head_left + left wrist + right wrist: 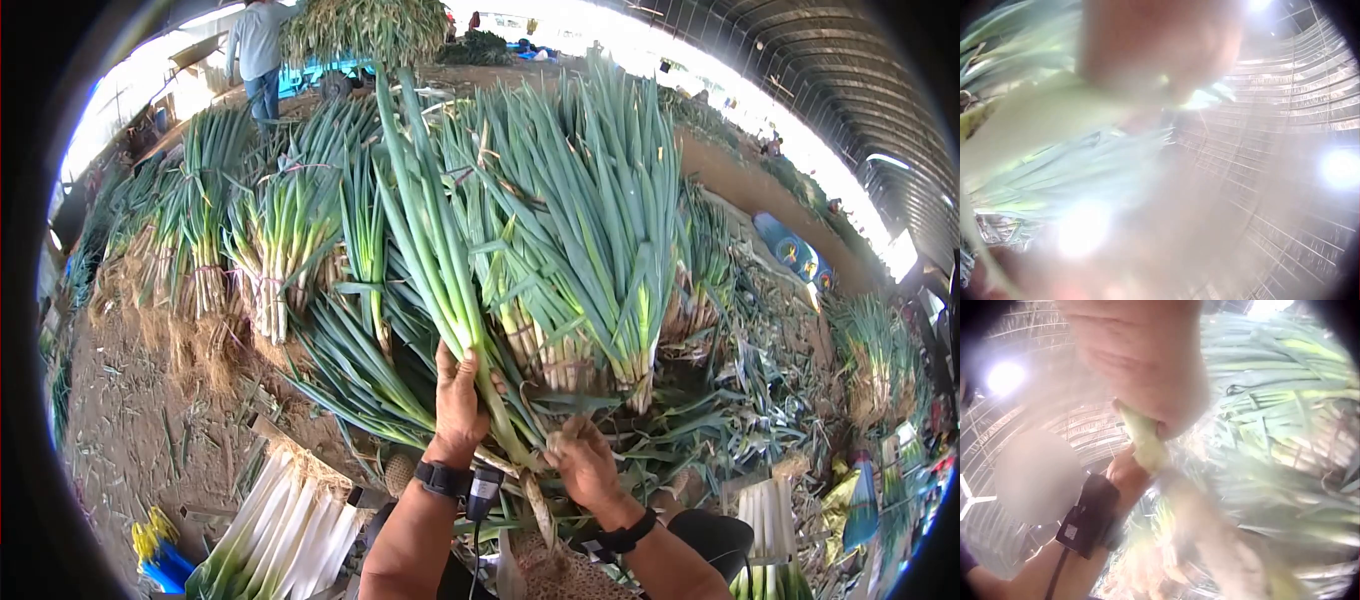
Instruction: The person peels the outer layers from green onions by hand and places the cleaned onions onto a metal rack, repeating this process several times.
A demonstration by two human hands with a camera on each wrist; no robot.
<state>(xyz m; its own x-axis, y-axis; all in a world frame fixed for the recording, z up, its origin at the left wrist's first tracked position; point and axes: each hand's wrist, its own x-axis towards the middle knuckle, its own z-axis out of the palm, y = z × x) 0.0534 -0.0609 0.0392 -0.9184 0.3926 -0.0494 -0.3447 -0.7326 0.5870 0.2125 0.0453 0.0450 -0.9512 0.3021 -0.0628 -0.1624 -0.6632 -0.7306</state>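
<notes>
My left hand (460,405) grips a large green onion (440,270) around its pale stalk, thumb lying along the upper side. Its long green leaves point up and away, while the lower stalk slants down to the right. Close to that lower end, my right hand (585,462) has its fingers curled, pinching a pale green strip of leaf (1145,440) in the right wrist view. A withered brownish piece (538,505) hangs beneath the stalk. The left wrist view is blurred; the stalk (1041,119) crosses it beside the fingers.
Tied green onion bundles (270,250) stand in a row behind, with a big leafy heap (590,220) straight ahead. Trimmed white-stemmed onions (285,520) lie at the lower left, more (768,530) at the lower right. A person (258,55) stands near a loaded cart.
</notes>
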